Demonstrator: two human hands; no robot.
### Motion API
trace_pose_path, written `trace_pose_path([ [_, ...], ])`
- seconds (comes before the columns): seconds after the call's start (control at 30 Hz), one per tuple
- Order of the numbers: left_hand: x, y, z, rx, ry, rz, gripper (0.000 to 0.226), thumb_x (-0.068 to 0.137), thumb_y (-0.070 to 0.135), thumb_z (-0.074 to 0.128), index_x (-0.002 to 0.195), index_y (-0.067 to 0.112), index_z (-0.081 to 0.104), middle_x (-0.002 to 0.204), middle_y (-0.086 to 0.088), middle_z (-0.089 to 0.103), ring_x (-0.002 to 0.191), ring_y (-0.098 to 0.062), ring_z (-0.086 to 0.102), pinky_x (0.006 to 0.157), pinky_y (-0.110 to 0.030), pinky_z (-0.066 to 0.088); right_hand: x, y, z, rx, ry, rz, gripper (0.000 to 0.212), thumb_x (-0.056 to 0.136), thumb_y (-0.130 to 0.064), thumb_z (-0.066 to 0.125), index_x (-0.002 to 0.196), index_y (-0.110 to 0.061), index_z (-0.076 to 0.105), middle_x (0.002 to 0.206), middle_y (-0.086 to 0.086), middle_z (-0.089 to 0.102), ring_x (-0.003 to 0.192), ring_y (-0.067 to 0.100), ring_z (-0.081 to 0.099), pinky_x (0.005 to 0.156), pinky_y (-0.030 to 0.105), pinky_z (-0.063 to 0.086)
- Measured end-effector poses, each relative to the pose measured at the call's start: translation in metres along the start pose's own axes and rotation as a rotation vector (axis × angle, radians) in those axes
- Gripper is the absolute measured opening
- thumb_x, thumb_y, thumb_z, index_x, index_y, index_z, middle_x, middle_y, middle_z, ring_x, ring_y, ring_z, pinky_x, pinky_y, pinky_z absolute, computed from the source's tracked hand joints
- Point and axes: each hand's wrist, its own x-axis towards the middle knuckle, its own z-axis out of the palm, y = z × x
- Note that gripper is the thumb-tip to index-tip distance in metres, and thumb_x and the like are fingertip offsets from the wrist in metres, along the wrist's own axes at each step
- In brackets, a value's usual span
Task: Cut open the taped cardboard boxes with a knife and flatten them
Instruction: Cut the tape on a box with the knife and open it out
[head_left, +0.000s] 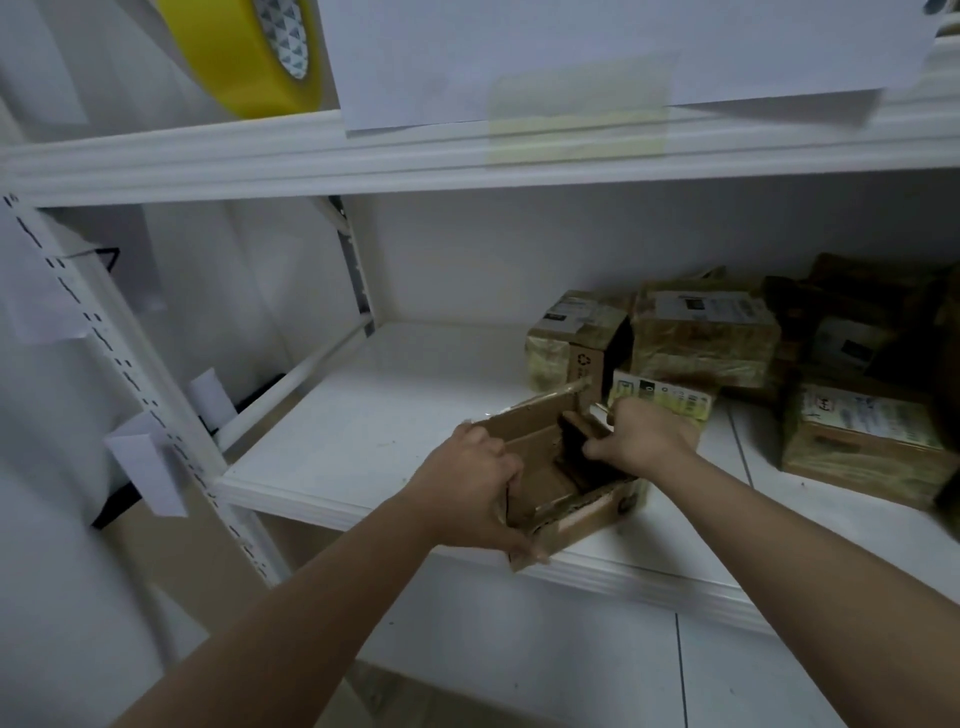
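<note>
An opened brown cardboard box stands at the front edge of the white shelf, its top flaps up and its inside showing. My left hand grips the box's near left wall, fingers curled under its lower corner. My right hand holds the right wall, thumb hooked inside over the rim. A thin metallic tip, perhaps the knife, pokes out above my right hand; I cannot tell for sure.
Several taped boxes with labels are piled at the shelf's back right, one more at the right. A yellow tape roll sits on the upper shelf beside a taped paper sheet. Paper tags hang on the left upright.
</note>
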Motion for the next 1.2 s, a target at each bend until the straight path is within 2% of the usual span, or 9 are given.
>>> trace_pose_path([
  [0.23, -0.017, -0.017, 0.007, -0.304, 0.247, -0.267, 0.04, 0.082, 0.063, 0.052, 0.058, 0.034, 0.038, 0.053, 0.014, 0.039, 0.055, -0.007, 0.039, 0.074, -0.027, 0.039, 0.01, 0.038, -0.008, 0.971, 0.089, 0.286, 0.026, 0.082, -0.025, 0.07, 0.085, -0.002, 0.059, 0.076, 0.009, 0.058, 0.07, 0.021, 0.054, 0.059, 0.031, 0.044],
  [0.63, -0.006, -0.034, -0.005, -0.685, 0.28, -0.644, 0.019, 0.085, 0.039, 0.07, 0.075, 0.023, 0.065, 0.055, 0.006, 0.058, 0.054, -0.008, 0.054, 0.057, -0.027, 0.041, 0.005, 0.028, -0.018, 1.139, 0.16, 0.221, 0.041, 0.085, -0.053, 0.06, 0.088, -0.014, 0.052, 0.063, -0.002, 0.048, 0.055, 0.011, 0.04, 0.052, 0.027, 0.031],
  [0.8, -0.004, -0.05, -0.001, -0.505, 0.271, -0.811, 0.059, 0.081, 0.039, 0.074, 0.131, 0.015, 0.054, 0.116, -0.007, 0.059, 0.108, -0.026, 0.056, 0.089, -0.036, 0.048, 0.002, 0.025, -0.001, 1.059, 0.08, 0.082, 0.041, 0.089, -0.047, 0.059, 0.112, -0.012, 0.056, 0.09, 0.007, 0.069, 0.069, 0.011, 0.052, 0.063, 0.028, 0.037],
  [0.93, 0.017, -0.022, -0.019, -0.221, 0.403, -0.538, 0.057, 0.09, 0.048, 0.057, 0.138, 0.019, 0.05, 0.136, -0.011, 0.052, 0.127, -0.03, 0.044, 0.104, -0.042, 0.033, 0.001, 0.023, 0.006, 1.07, 0.051, 0.124, 0.023, 0.094, -0.029, 0.054, 0.103, -0.008, 0.057, 0.078, 0.009, 0.06, 0.059, 0.015, 0.045, 0.056, 0.027, 0.032],
  [0.97, 0.023, -0.011, -0.021, -0.207, 0.361, -0.426, 0.061, 0.088, 0.056, 0.048, 0.138, 0.022, 0.05, 0.139, -0.009, 0.051, 0.13, -0.029, 0.042, 0.105, -0.042, 0.031, 0.003, 0.025, 0.011, 1.076, 0.044, 0.151, 0.031, 0.093, -0.022, 0.054, 0.112, 0.003, 0.054, 0.077, 0.012, 0.054, 0.056, 0.018, 0.042, 0.054, 0.027, 0.03],
  [1.0, 0.028, -0.001, -0.02, -0.196, 0.264, -0.333, 0.067, 0.086, 0.064, 0.038, 0.141, 0.026, 0.046, 0.145, -0.007, 0.046, 0.136, -0.027, 0.036, 0.108, -0.044, 0.026, 0.004, 0.025, 0.016, 1.06, 0.021, 0.166, 0.006, 0.091, -0.015, 0.053, 0.086, -0.011, 0.054, 0.076, 0.012, 0.047, 0.055, 0.019, 0.038, 0.053, 0.028, 0.027],
  [1.03, 0.032, 0.007, -0.014, -0.176, 0.133, -0.27, 0.071, 0.085, 0.07, 0.031, 0.145, 0.032, 0.038, 0.152, -0.003, 0.036, 0.143, -0.025, 0.025, 0.112, -0.048, 0.019, 0.006, 0.026, 0.022, 1.065, -0.001, 0.193, 0.022, 0.088, -0.009, 0.051, 0.08, -0.017, 0.033, 0.076, 0.011, 0.043, 0.055, 0.02, 0.036, 0.052, 0.029, 0.025],
  [1.1, 0.034, 0.008, 0.004, -0.164, -0.142, -0.276, 0.063, 0.093, 0.066, 0.028, 0.15, 0.043, 0.018, 0.161, 0.005, 0.014, 0.149, -0.021, 0.004, 0.117, -0.053, 0.006, 0.006, 0.03, 0.035, 1.011, -0.055, 0.212, 0.018, 0.086, 0.0, 0.046, 0.072, -0.012, 0.041, 0.073, 0.012, 0.045, 0.055, 0.021, 0.04, 0.05, 0.029, 0.028],
  [1.2, 0.036, -0.012, 0.01, -0.386, -0.21, -0.367, 0.053, 0.098, 0.054, 0.035, 0.148, 0.05, 0.015, 0.161, 0.013, 0.007, 0.149, -0.014, 0.001, 0.12, -0.049, 0.005, 0.001, 0.034, 0.05, 1.045, -0.092, 0.23, 0.021, 0.093, -0.003, 0.044, 0.075, -0.01, 0.05, 0.072, 0.014, 0.057, 0.054, 0.023, 0.048, 0.05, 0.028, 0.037],
])
